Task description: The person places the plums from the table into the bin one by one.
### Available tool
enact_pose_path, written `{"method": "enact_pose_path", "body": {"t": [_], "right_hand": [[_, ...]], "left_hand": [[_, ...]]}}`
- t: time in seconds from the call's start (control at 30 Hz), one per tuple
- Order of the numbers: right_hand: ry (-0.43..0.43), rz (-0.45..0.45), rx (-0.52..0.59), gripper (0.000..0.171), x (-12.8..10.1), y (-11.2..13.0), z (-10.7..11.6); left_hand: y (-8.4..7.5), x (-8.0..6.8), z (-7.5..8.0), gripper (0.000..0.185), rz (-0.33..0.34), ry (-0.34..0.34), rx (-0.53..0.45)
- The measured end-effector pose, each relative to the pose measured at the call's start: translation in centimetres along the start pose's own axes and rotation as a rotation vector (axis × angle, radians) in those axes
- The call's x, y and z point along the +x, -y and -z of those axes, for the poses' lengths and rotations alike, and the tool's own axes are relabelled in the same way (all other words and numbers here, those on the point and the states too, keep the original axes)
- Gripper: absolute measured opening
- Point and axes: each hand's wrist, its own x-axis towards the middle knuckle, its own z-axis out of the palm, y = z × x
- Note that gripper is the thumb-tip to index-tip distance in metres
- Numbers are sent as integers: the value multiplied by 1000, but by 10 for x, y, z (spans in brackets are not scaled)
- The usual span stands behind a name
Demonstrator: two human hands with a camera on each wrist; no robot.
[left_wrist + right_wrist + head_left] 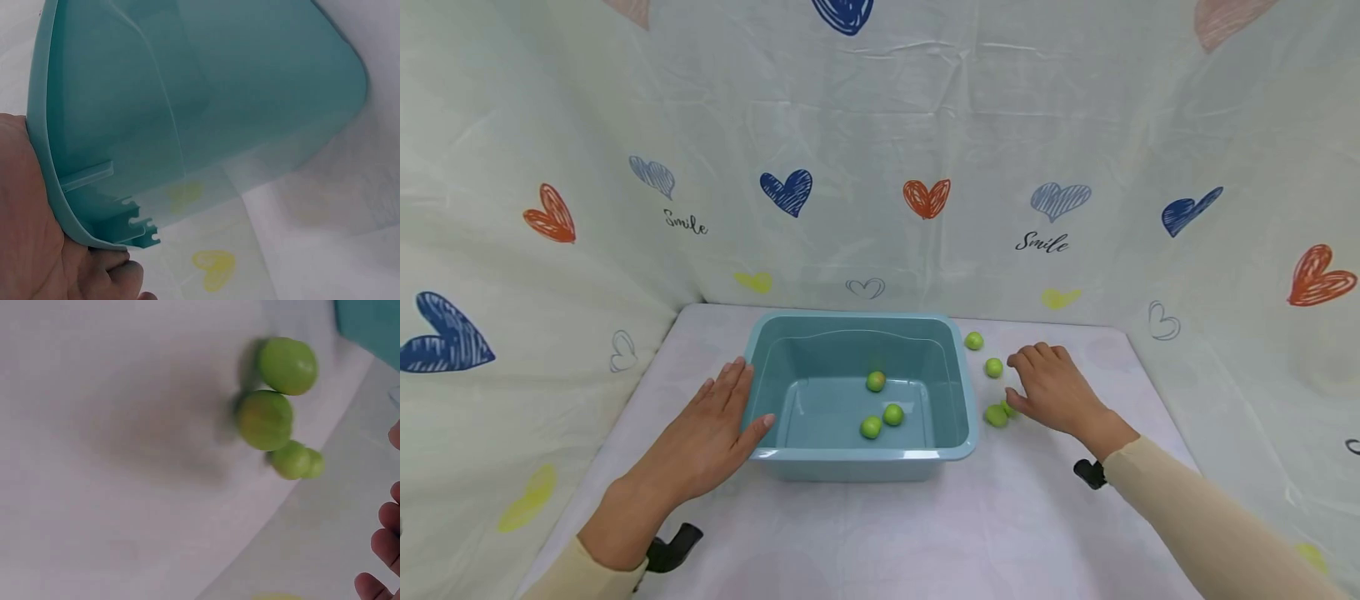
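Note:
A light blue plastic basin [861, 454] stands on the table with three small round green fruits [871, 427] on its floor. My left hand [700, 437] rests along the basin's left rim, fingers straight and thumb over the near left corner; the left wrist view shows that hand against the rim [39, 125]. To the right of the basin, my right hand [1052, 387] hovers with loosely bent fingers and nothing in its grasp. Several more green fruits [994, 367] lie between it and the basin. Two of these fruits [265, 420] sit close together under the right wrist.
A white cloth covers the table [865, 542]. Behind and at both sides hangs a pale curtain [865, 125] printed with hearts and lettering. Black straps [673, 547] are on both wrists.

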Motion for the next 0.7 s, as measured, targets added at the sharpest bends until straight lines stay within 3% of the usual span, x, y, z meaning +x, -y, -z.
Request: {"method": "enact_pose_path", "body": {"t": [0.2, 0.47, 0.7], "right_hand": [[126, 31, -58, 53, -24, -8, -29], [133, 48, -72, 57, -29, -11, -50], [173, 51, -82, 54, -29, -9, -55]], "left_hand": [[2, 0, -1, 85, -6, -1, -1], [2, 0, -1, 85, 1, 6, -7], [2, 0, -1, 85, -4, 6, -3]]}}
